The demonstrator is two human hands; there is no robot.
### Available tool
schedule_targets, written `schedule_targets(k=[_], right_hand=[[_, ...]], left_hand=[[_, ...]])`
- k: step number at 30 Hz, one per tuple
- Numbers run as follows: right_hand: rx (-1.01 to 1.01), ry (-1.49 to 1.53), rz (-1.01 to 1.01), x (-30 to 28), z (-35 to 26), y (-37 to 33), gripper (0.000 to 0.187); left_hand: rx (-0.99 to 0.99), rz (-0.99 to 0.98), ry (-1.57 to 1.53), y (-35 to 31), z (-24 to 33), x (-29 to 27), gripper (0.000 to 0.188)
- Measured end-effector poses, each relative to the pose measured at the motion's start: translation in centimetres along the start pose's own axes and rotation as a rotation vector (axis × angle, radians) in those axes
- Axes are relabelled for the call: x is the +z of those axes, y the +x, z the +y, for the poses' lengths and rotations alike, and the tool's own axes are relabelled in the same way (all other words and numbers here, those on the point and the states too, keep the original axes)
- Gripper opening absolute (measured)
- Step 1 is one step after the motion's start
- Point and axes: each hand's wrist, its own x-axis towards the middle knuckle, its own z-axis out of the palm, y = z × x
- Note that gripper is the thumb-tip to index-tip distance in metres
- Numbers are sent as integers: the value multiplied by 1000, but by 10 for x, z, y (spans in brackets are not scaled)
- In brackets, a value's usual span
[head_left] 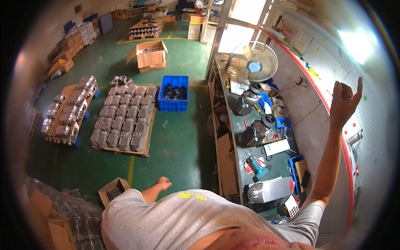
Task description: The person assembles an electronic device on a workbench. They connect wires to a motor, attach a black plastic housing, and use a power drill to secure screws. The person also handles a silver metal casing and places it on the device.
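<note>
My right hand (348, 100) is raised at the far right, in front of the white pegboard wall (316, 58) with its red edge strip. Some of its fingers stretch apart, and nothing shows in it. My left hand (163, 183) hangs low beside my body over the green floor, fingers curled in, no object visible. On the workbench (237, 166) to my right lie a teal cordless drill (259, 170) and a large silver-grey motor housing (271, 190). Two partly built machine units (259, 130) with black round tops stand farther along the bench. Neither hand touches these.
A standing fan (255, 62) is at the bench's far end. A blue crate (173, 106) of dark parts stands beside a pallet of metal castings (123, 116); another castings stack (71, 110) lies left. Cardboard boxes stand ahead (151, 62) and near my left side (114, 187).
</note>
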Motion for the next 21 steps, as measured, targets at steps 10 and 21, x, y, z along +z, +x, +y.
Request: schedule_targets(k=[10,21], right_hand=[[-19,-5,-51,0,-2,-11,74],[-49,-35,-56,-2,-1,-15,72]], left_hand=[[27,17,46,-8,-3,9,53],[10,-4,46,-9,-3,9,53]])
